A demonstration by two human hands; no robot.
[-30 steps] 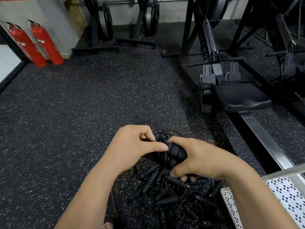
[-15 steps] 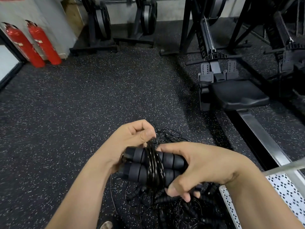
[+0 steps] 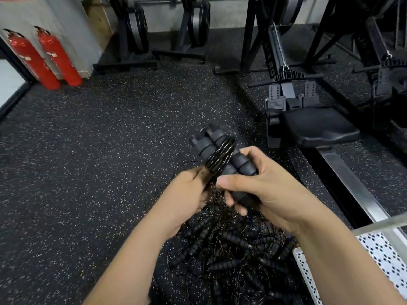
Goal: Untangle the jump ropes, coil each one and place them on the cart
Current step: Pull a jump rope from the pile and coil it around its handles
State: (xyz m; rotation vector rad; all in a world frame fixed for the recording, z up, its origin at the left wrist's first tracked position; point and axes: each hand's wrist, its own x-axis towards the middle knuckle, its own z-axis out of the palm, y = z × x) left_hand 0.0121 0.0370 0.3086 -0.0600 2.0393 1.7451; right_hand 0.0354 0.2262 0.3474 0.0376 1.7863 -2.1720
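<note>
A coiled jump rope [image 3: 217, 150], two black foam handles side by side with thin cable wound around their middle, is held up above the floor. My right hand [image 3: 259, 188] grips the lower ends of the handles, thumb across the front. My left hand [image 3: 189, 190] pinches the cable wrap at its lower left edge. Below both hands lies a tangled pile of jump ropes [image 3: 231, 249], black ribbed handles and thin wires, on the speckled rubber floor. The white perforated cart [image 3: 378, 254] shows at the lower right corner.
A rowing machine with black seat [image 3: 317, 126] and steel rail [image 3: 352, 188] runs along the right. Two red fire extinguishers [image 3: 44, 58] stand at the far left wall. Black equipment stands [image 3: 132, 40] line the back.
The wrapped handles turned from lying level to pointing up and away. Both hands rose and shifted right; my left hand moved from the top of the bundle to its lower side.
</note>
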